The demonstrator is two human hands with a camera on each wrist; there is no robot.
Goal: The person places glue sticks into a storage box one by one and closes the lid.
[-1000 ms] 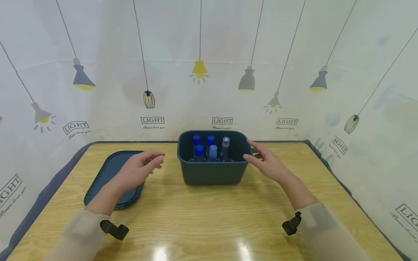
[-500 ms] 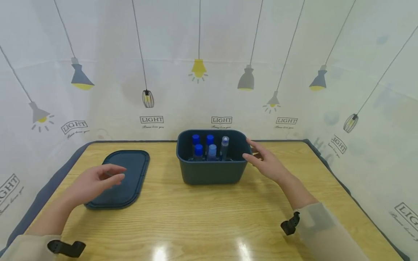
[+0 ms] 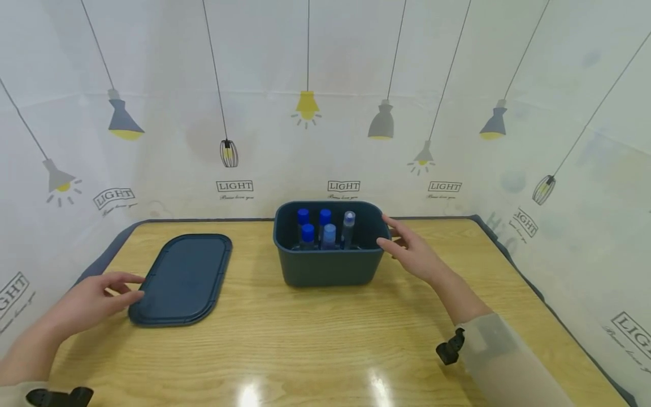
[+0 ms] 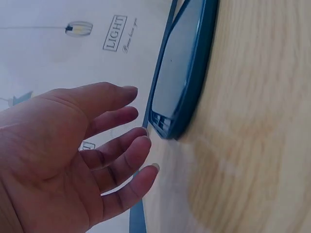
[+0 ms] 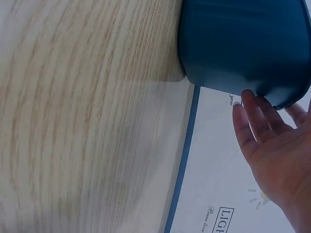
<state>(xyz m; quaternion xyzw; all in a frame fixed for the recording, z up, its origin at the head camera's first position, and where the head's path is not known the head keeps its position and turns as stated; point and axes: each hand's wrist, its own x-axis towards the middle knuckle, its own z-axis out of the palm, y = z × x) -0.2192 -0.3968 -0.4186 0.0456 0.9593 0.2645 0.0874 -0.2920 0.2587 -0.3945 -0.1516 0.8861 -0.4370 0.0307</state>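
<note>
- Left hand, fingers spread loose, is hovering just beside the dark blue lid's near corner.
- Right hand, fingers straight, is touching the bottle-filled bin's side.

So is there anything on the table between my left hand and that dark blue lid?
Nothing visible. The left hand sits just off the dark blue lid at its near left corner, with only bare table between them.
</note>
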